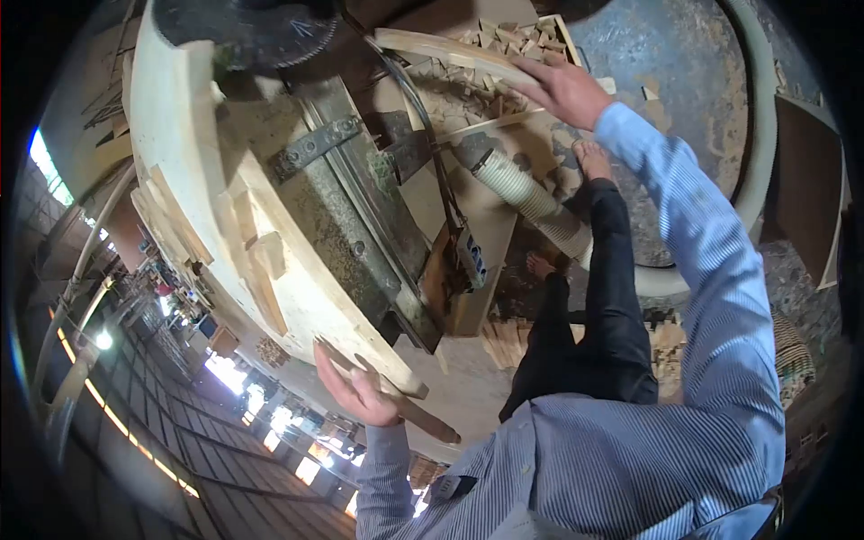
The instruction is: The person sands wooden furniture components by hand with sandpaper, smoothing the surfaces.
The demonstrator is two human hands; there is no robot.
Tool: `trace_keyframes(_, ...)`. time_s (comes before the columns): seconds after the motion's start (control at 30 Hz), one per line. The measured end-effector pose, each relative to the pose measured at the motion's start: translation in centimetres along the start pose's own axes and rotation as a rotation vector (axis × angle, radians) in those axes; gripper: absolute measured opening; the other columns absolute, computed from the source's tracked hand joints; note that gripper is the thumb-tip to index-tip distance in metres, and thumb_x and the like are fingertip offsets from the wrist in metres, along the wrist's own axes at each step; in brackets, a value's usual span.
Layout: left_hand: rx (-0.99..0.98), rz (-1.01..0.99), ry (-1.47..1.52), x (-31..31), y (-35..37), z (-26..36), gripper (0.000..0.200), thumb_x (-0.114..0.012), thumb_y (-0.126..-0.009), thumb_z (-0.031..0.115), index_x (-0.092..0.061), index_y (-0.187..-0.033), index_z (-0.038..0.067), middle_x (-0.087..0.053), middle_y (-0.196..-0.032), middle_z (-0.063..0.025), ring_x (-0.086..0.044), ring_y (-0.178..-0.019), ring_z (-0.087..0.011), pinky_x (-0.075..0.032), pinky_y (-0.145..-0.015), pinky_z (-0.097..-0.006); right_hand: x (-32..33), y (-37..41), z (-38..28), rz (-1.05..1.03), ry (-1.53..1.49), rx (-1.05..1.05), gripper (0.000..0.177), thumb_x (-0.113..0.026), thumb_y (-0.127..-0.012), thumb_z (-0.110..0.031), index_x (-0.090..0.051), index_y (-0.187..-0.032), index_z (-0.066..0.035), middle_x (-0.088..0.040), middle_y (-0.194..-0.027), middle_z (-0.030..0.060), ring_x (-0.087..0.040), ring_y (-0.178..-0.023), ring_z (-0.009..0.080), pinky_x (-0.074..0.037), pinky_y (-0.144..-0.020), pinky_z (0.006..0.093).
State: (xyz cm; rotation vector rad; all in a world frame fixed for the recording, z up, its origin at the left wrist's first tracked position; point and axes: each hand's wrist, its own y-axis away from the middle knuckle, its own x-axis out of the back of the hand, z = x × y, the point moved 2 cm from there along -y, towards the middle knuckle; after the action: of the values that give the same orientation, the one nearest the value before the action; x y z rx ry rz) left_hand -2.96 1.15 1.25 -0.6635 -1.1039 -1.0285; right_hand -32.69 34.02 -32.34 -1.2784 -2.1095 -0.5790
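Observation:
My right hand (pixel 571 92) is closed on one end of a long, slightly curved wooden strip (pixel 450 52), which reaches left over a box of offcuts toward the saw. Down at the left, my left hand (pixel 363 393) is at the near end of the pale wooden tabletop (pixel 351 346). Its fingers appear closed around a brown wooden stick (pixel 427 419), partly hidden by the hand. Several loose wood pieces (pixel 261 265) lie on the tabletop beyond that hand. A dark toothed circular saw blade (pixel 261 34) shows at the top left.
A metal slide rail (pixel 346 225) runs along the saw table. A box (pixel 569 40) holds many wood offcuts. Below the machine, a ribbed hose (pixel 531 200) passes near my bare feet (pixel 591 160). Stacked wood blocks (pixel 666 346) stand by my legs, and a brown panel (pixel 805 180) leans at right.

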Motion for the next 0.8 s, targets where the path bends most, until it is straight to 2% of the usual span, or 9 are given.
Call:
trace_keyframes(0.03, -0.017, 0.008, -0.035, -0.1, 0.4, -0.8, 0.063, -0.039, -0.105, 0.028, -0.036, -0.157, -0.008, -0.042, -0.158, -0.0270, -0.038, -0.149, -0.0401, -0.028, -0.124, -0.0485, -0.4, 1.8, 0.6, -0.016, -0.037, -0.046, 0.055, -0.057, -0.104, -0.045, -0.054, -0.148, -0.012, -0.065, -0.123, 0.0273, -0.067, -0.107, 0.0460, -0.054, -0.095, 0.0528)
trace_keyframes(0.17, -0.007, -0.016, -0.032, 0.0, 0.4, -0.7, 0.067, -0.030, -0.111, 0.040, -0.029, -0.160, -0.004, -0.033, -0.165, -0.0210, -0.030, -0.154, -0.0347, -0.019, -0.128, -0.0518, -1.5, 8.0, 0.6, 0.017, -0.107, -0.219, 0.057, -0.061, -0.102, -0.042, -0.055, -0.148, -0.009, -0.067, -0.120, 0.0267, -0.068, -0.102, 0.0437, -0.055, -0.093, 0.0511)
trace_keyframes(0.23, 0.001, -0.023, -0.012, -0.2, 0.5, 0.2, 0.068, -0.031, -0.111, 0.041, -0.029, -0.161, -0.004, -0.031, -0.167, -0.0203, -0.026, -0.156, -0.0327, -0.016, -0.129, -0.0505, -3.4, 10.0, 0.3, 0.146, -0.183, -0.239, 0.060, -0.064, -0.101, -0.039, -0.053, -0.150, -0.007, -0.068, -0.116, 0.0253, -0.069, -0.097, 0.0403, -0.055, -0.091, 0.0494)
trace_keyframes(0.3, 0.000, -0.018, -0.013, -0.3, 0.5, 0.6, 0.068, -0.031, -0.110, 0.041, -0.029, -0.161, -0.004, -0.031, -0.167, -0.0202, -0.025, -0.157, -0.0321, -0.015, -0.129, -0.0500, -4.6, 10.5, -0.8, 0.149, -0.226, -0.274, 0.060, -0.065, -0.100, -0.038, -0.053, -0.150, -0.008, -0.068, -0.116, 0.0247, -0.069, -0.095, 0.0387, -0.056, -0.090, 0.0489)
trace_keyframes(0.4, -0.001, -0.022, 0.001, -0.3, 0.6, 0.6, 0.068, -0.032, -0.110, 0.039, -0.028, -0.161, -0.005, -0.031, -0.167, -0.0196, -0.025, -0.157, -0.0316, -0.015, -0.129, -0.0492, -5.2, 8.8, -3.0, 0.139, -0.349, -0.344, 0.058, -0.067, -0.100, -0.035, -0.053, -0.150, -0.008, -0.068, -0.116, 0.0238, -0.069, -0.095, 0.0354, -0.055, -0.089, 0.0467)
trace_keyframes(0.47, 0.038, -0.025, -0.002, -0.3, 0.6, 0.4, 0.066, -0.033, -0.109, 0.036, -0.028, -0.162, -0.005, -0.031, -0.167, -0.0189, -0.025, -0.157, -0.0314, -0.015, -0.129, -0.0493, -5.2, 6.8, -4.2, 0.231, -0.291, -0.234, 0.056, -0.065, -0.101, -0.034, -0.053, -0.150, -0.009, -0.068, -0.114, 0.0237, -0.068, -0.097, 0.0357, -0.055, -0.091, 0.0453)
trace_keyframes(0.67, 0.105, 0.041, -0.020, -0.3, 0.6, 0.3, 0.077, -0.038, -0.106, 0.050, -0.031, -0.161, -0.004, -0.032, -0.167, -0.0185, -0.028, -0.156, -0.0323, -0.017, -0.128, -0.0517, -2.9, -2.1, -4.8, 0.293, -0.165, -0.142, 0.057, -0.063, -0.102, -0.038, -0.052, -0.150, -0.008, -0.066, -0.103, 0.0253, -0.067, -0.096, 0.0400, -0.053, -0.090, 0.0495)
trace_keyframes(0.73, 0.069, 0.039, -0.029, -0.3, 0.3, 0.2, 0.078, -0.038, -0.105, 0.048, -0.033, -0.158, -0.008, -0.035, -0.163, -0.0259, -0.033, -0.153, -0.0389, -0.022, -0.126, -0.0517, -2.3, -4.6, -4.5, 0.300, -0.111, -0.118, 0.055, -0.062, -0.103, -0.039, -0.054, -0.148, -0.008, -0.066, -0.096, 0.0245, -0.067, -0.093, 0.0400, -0.053, -0.088, 0.0504)
trace_keyframes(0.8, 0.085, 0.049, -0.008, -0.1, 0.4, -0.1, 0.080, -0.039, -0.104, 0.051, -0.033, -0.157, -0.009, -0.035, -0.162, -0.0273, -0.032, -0.153, -0.0394, -0.022, -0.126, -0.0521, -1.7, -6.7, -4.1, 0.361, -0.039, -0.026, 0.055, -0.061, -0.103, -0.039, -0.054, -0.147, -0.008, -0.067, -0.091, 0.0239, -0.067, -0.090, 0.0402, -0.053, -0.085, 0.0511)
